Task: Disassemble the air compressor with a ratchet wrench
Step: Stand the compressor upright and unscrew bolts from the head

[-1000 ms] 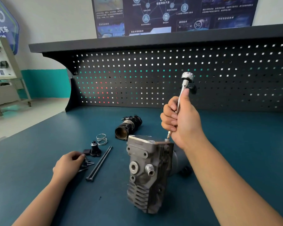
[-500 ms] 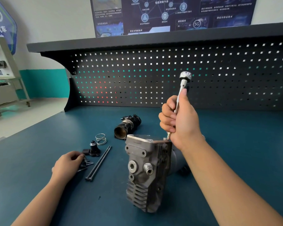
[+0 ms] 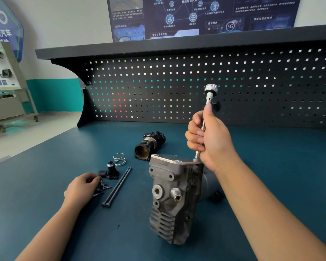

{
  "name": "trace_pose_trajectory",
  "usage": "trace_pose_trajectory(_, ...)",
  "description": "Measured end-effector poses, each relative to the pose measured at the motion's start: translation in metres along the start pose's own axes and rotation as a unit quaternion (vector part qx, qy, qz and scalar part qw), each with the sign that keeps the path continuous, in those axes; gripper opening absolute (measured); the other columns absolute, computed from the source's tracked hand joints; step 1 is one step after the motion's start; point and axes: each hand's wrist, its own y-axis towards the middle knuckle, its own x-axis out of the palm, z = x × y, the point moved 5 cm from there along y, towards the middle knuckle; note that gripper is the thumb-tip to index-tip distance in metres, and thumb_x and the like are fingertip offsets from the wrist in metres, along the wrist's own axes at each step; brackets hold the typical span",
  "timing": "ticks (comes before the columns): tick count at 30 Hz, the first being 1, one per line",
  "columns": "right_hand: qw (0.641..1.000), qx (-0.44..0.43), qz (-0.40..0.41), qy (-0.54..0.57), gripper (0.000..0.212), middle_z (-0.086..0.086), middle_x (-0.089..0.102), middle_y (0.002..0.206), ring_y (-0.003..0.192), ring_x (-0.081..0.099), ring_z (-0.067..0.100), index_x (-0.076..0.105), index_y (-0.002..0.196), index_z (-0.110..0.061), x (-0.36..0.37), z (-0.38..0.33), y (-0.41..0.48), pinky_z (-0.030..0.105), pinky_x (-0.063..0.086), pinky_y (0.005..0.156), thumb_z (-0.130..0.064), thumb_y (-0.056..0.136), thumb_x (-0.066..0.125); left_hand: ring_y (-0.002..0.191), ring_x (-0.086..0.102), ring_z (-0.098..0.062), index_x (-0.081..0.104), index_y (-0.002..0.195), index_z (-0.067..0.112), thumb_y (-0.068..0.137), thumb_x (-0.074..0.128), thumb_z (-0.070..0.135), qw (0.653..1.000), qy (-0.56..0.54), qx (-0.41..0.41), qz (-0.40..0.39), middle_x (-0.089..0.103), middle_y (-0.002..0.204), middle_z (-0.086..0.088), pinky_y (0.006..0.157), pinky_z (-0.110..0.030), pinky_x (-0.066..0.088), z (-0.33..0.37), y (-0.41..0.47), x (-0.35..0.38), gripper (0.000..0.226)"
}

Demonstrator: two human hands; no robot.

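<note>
Okay, right hand (image 3: 213, 140) clamped round ratchet wrench (image 3: 209, 95), upright, tip at top-right corner of air compressor (image 3: 173, 194), ctr-frame on table (image 3: 45, 185). Left hand (image 3: 81, 187), lower left, pinches small black part (image 3: 99, 191). Prob. bolt-loosening step; next needs tip seated square, then turn.

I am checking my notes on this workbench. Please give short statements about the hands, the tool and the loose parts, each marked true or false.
1. The right hand grips the silver ratchet wrench, nearly upright above the grey metal compressor body. True.
2. The left hand rests on the compressor body. False: its curled fingers are on a small black part on the blue-green tabletop.
3. Two long black bolts lie left of the compressor body. True.
4. The wire coil spring sits on the compressor body. False: it lies on the tabletop.
</note>
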Motion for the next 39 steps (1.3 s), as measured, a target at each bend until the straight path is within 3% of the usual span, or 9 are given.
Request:
trace_pose_trajectory(7, 1.0, 0.018, -0.025, 0.003, 0.05, -0.007, 0.022, 0.045, 0.036, 0.016, 0.005, 0.031, 0.062, -0.017, 0.001, 0.002, 0.0, 0.012, 0.013, 0.035, -0.052, 0.098, 0.026, 0.094, 0.06, -0.025, 0.063, 0.082, 0.032, 0.088, 0.055, 0.018, 0.999, -0.005, 0.006, 0.034, 0.068, 0.087, 0.0, 0.093, -0.042, 0.043, 0.008, -0.007, -0.003, 0.017)
trace_pose_trajectory(10, 0.998, 0.014, -0.053, 0.008, 0.052, -0.008, 0.022, 0.046, 0.036, 0.015, 0.005, 0.031, 0.06, -0.018, 0.003, 0.002, -0.001, 0.011, 0.013, 0.035, -0.055, 0.097, 0.024, 0.099, 0.058, -0.02, 0.064, 0.085, 0.031, 0.088, 0.057, 0.017, 0.991, 0.035, 0.098, 0.084, 0.063, 0.095, 0.003, 0.09, -0.039, 0.039, 0.039, -0.015, -0.006, 0.016)
trace_pose_trajectory(15, 0.992, 0.023, -0.112, 0.047, 0.054, -0.009, 0.021, 0.044, 0.035, 0.014, 0.004, 0.033, 0.054, -0.021, 0.007, 0.001, -0.002, 0.01, 0.013, 0.036, -0.06, 0.091, 0.024, 0.068, 0.059, 0.001, 0.064, 0.08, 0.031, 0.09, 0.055, 0.012, 0.962, -0.145, 0.229, -0.024, 0.067, 0.08, 0.013, 0.059, -0.015, 0.043, 0.147, -0.036, 0.009, 0.024)
trace_pose_trajectory(17, 0.989, 0.035, -0.125, 0.071, 0.058, -0.009, 0.021, 0.042, 0.034, 0.014, 0.003, 0.035, 0.053, -0.022, 0.007, 0.002, -0.002, 0.009, 0.013, 0.034, -0.06, 0.092, 0.02, 0.075, 0.064, -0.004, 0.065, 0.088, 0.027, 0.094, 0.049, 0.018, 0.927, -0.295, 0.169, -0.155, 0.073, 0.081, 0.007, 0.068, -0.019, 0.046, 0.191, -0.038, 0.023, 0.019)
trace_pose_trajectory(20, 0.986, 0.04, -0.131, 0.091, 0.058, -0.01, 0.021, 0.04, 0.032, 0.015, 0.002, 0.037, 0.051, -0.022, 0.007, 0.002, -0.002, 0.008, 0.014, 0.034, -0.061, 0.09, 0.02, 0.077, 0.07, -0.017, 0.055, 0.112, 0.015, 0.098, 0.035, 0.034, 0.787, -0.475, 0.009, -0.395, 0.075, 0.088, -0.004, 0.075, -0.033, 0.046, 0.257, -0.038, 0.048, 0.031)
trace_pose_trajectory(22, 0.986, 0.044, -0.133, 0.093, 0.056, -0.01, 0.02, 0.039, 0.031, 0.015, 0.002, 0.036, 0.051, -0.022, 0.007, 0.001, -0.002, 0.006, 0.014, 0.035, -0.063, 0.087, 0.022, 0.078, 0.07, -0.026, 0.038, 0.13, 0.006, 0.099, 0.031, 0.041, 0.736, -0.504, -0.016, -0.452, 0.073, 0.091, -0.015, 0.077, -0.039, 0.047, 0.293, -0.037, 0.055, 0.047)
trace_pose_trajectory(26, 0.984, 0.06, -0.139, 0.091, 0.062, -0.011, 0.02, 0.038, 0.031, 0.015, 0.002, 0.034, 0.051, -0.022, 0.007, 0.002, -0.002, 0.005, 0.015, 0.037, -0.065, 0.091, 0.016, 0.087, 0.062, -0.031, 0.025, 0.14, -0.001, 0.098, 0.031, 0.046, 0.716, -0.518, -0.045, -0.466, 0.06, 0.12, -0.023, 0.085, -0.043, 0.044, 0.336, -0.035, 0.071, 0.063)
trace_pose_trajectory(32, 0.983, 0.062, -0.142, 0.099, 0.056, -0.011, 0.016, 0.041, 0.03, 0.017, 0.0, 0.036, 0.05, -0.023, 0.007, 0.002, -0.002, 0.005, 0.015, 0.036, -0.064, 0.086, 0.025, 0.074, 0.055, -0.022, 0.047, 0.08, 0.001, 0.097, 0.037, 0.012, 0.673, -0.618, -0.054, -0.404, 0.06, 0.078, -0.012, 0.069, -0.03, 0.041, 0.348, -0.029, 0.06, 0.022)
trace_pose_trajectory(39, 0.989, 0.051, -0.097, 0.1, 0.057, -0.011, 0.02, 0.041, 0.031, 0.016, 0.001, 0.034, 0.05, -0.023, 0.002, 0.005, 0.001, 0.008, 0.014, 0.033, -0.063, 0.09, 0.023, 0.077, 0.065, -0.027, 0.048, 0.098, 0.001, 0.097, 0.039, 0.005, 0.596, -0.752, -0.004, -0.282, 0.061, 0.092, -0.014, 0.067, -0.038, 0.053, 0.314, -0.033, 0.002, 0.01)
